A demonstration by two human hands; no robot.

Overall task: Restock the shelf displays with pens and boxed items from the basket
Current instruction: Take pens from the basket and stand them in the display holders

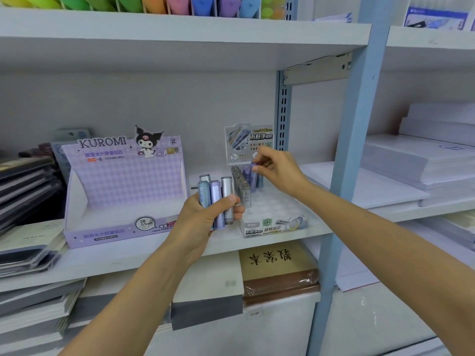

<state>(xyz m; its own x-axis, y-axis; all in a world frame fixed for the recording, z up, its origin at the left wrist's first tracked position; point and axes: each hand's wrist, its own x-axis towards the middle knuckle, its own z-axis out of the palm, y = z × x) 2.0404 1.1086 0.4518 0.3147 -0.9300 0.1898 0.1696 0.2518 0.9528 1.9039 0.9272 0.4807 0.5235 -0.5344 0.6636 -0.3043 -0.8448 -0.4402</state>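
Tube (253,174) between right fingers (262,157)

Stationery shop, white shelves (180,255), Kuromi display box (123,191), stacked notebooks (25,191), paper reams (421,160)

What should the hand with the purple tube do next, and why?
Probably lower the purple tube into an empty hole of the clear tray: the right hand pinches its top over the tray, and the left hand grips more tubes.

Left hand (205,218): tubes (216,195); right fingers (262,160): seemingly one tube (253,173).
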